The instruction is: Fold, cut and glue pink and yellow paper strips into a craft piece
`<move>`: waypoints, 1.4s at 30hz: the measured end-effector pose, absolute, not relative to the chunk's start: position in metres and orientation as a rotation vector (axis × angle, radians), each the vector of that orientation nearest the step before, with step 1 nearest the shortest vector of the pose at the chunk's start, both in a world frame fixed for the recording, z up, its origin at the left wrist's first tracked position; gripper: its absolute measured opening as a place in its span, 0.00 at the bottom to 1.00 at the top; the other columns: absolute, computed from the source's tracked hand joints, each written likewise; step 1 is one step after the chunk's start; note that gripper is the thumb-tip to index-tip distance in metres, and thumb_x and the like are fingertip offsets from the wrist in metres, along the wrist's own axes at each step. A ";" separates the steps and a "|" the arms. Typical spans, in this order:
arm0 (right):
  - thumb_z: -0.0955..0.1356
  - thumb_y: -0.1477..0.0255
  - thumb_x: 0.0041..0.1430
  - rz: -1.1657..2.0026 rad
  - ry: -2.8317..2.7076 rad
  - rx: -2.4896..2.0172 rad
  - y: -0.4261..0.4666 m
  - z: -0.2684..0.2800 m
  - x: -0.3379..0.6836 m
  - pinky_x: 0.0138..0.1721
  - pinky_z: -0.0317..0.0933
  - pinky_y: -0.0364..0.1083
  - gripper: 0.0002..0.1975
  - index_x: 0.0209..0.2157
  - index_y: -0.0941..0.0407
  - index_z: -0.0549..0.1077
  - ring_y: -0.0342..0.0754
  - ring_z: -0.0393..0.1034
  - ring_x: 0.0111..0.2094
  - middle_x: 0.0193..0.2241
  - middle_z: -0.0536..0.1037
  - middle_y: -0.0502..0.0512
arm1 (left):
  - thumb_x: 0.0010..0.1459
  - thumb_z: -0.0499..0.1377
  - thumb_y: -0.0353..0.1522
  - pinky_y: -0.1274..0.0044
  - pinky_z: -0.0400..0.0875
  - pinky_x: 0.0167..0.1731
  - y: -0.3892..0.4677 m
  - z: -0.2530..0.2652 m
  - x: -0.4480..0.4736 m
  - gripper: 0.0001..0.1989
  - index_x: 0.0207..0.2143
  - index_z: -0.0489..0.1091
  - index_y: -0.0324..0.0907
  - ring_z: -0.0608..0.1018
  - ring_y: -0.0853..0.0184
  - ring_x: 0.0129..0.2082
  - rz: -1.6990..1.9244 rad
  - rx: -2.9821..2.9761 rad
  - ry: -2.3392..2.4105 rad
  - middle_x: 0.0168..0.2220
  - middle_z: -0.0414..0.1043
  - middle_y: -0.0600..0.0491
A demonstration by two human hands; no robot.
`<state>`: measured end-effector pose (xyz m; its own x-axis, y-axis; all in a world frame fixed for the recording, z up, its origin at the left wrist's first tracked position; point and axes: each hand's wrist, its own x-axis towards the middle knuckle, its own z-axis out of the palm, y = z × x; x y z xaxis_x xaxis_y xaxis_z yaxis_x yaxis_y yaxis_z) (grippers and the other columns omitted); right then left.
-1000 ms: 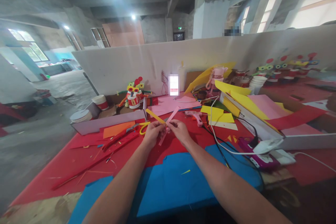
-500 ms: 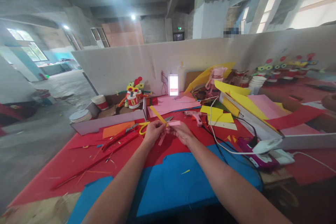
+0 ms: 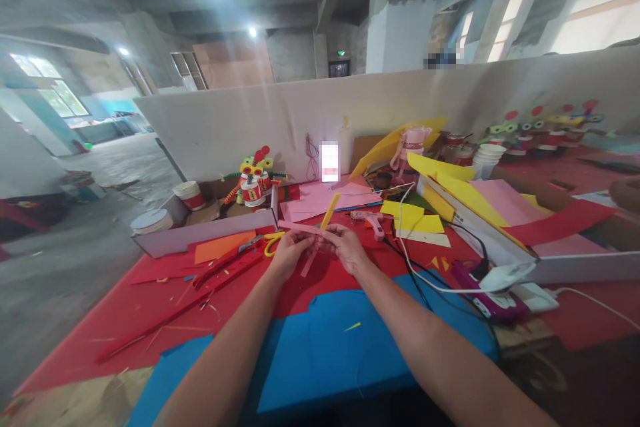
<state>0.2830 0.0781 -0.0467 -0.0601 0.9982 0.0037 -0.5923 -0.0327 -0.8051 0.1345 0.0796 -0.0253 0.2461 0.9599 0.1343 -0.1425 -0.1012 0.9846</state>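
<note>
Between my two hands are a pink paper strip [image 3: 299, 227] and a yellow paper strip [image 3: 331, 209], crossing at my fingertips. The pink one stretches left over my left fingers, while the yellow one sticks up. A pink strip end [image 3: 309, 264] hangs below; whether it belongs to the same piece is hidden. My left hand [image 3: 291, 251] pinches the strips from the left. On the right, my right hand [image 3: 345, 247] grips them near the crossing, fingers closed. Just left of my left hand lie yellow scissor handles [image 3: 271, 244], partly covered by it.
A pink glue gun [image 3: 370, 221] lies beyond my right hand, near yellow paper pieces [image 3: 413, 218]. White cables run to a purple power strip [image 3: 493, 297]. A paper-cup figure [image 3: 253, 183] stands at the back left. Blue sheet [image 3: 320, 353] covers the near edge.
The strips have turned in my hands: the yellow one swung from pointing up-left to up-right, and the pink end moved from the right side to the left.
</note>
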 end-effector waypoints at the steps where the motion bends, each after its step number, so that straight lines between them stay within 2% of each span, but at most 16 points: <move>1: 0.80 0.65 0.31 1.494 -0.751 -0.702 0.078 -0.046 0.282 0.33 0.70 0.44 0.21 0.26 0.57 0.72 0.43 0.74 0.24 0.22 0.78 0.49 | 0.42 0.70 0.38 0.81 0.62 0.20 0.080 -0.024 0.135 0.16 0.30 0.73 0.37 0.70 0.73 0.19 1.148 1.317 0.861 0.22 0.72 0.54; 6: 0.80 0.64 0.29 1.535 -0.794 -0.706 0.072 -0.045 0.275 0.33 0.71 0.44 0.21 0.24 0.57 0.71 0.43 0.74 0.24 0.21 0.78 0.48 | 0.44 0.68 0.41 0.81 0.58 0.18 0.079 -0.023 0.135 0.16 0.25 0.72 0.37 0.66 0.75 0.17 1.150 1.340 0.964 0.18 0.68 0.56; 12: 0.78 0.67 0.36 1.465 -1.001 -0.872 0.070 -0.039 0.280 0.27 0.69 0.42 0.15 0.24 0.58 0.74 0.41 0.70 0.20 0.19 0.76 0.48 | 0.44 0.67 0.40 0.81 0.55 0.16 0.082 -0.024 0.131 0.14 0.24 0.71 0.38 0.64 0.75 0.15 1.135 1.490 1.122 0.17 0.66 0.57; 15: 0.78 0.67 0.35 1.496 -0.953 -0.855 0.069 -0.036 0.280 0.30 0.71 0.44 0.15 0.26 0.58 0.75 0.42 0.71 0.22 0.21 0.77 0.50 | 0.46 0.66 0.43 0.81 0.57 0.16 0.083 -0.024 0.131 0.17 0.22 0.68 0.39 0.64 0.75 0.15 1.140 1.458 1.085 0.16 0.65 0.58; 19: 0.78 0.66 0.34 1.473 -0.847 -0.823 0.069 -0.038 0.276 0.32 0.71 0.45 0.16 0.26 0.58 0.76 0.43 0.71 0.22 0.20 0.77 0.49 | 0.50 0.63 0.46 0.81 0.59 0.19 0.083 -0.024 0.132 0.18 0.25 0.68 0.39 0.66 0.75 0.17 1.146 1.382 0.944 0.18 0.67 0.57; 26: 0.77 0.61 0.35 1.359 -0.861 -0.777 0.070 -0.041 0.270 0.34 0.72 0.49 0.16 0.23 0.58 0.76 0.47 0.73 0.24 0.19 0.77 0.50 | 0.43 0.69 0.43 0.82 0.59 0.19 0.079 -0.023 0.136 0.19 0.26 0.67 0.39 0.67 0.76 0.17 1.145 1.383 0.978 0.20 0.69 0.58; 32: 0.77 0.62 0.38 1.335 -0.932 -0.851 0.069 -0.040 0.271 0.35 0.71 0.51 0.14 0.24 0.57 0.77 0.49 0.74 0.24 0.22 0.79 0.52 | 0.46 0.68 0.43 0.82 0.58 0.18 0.078 -0.022 0.136 0.17 0.27 0.68 0.40 0.66 0.76 0.15 1.181 1.359 0.977 0.16 0.66 0.60; 42: 0.78 0.61 0.32 1.395 -0.886 -0.834 0.065 -0.038 0.268 0.33 0.71 0.48 0.17 0.23 0.58 0.77 0.44 0.71 0.22 0.19 0.77 0.49 | 0.43 0.68 0.42 0.81 0.58 0.16 0.079 -0.022 0.136 0.18 0.20 0.66 0.40 0.65 0.75 0.14 1.230 1.263 1.001 0.14 0.66 0.58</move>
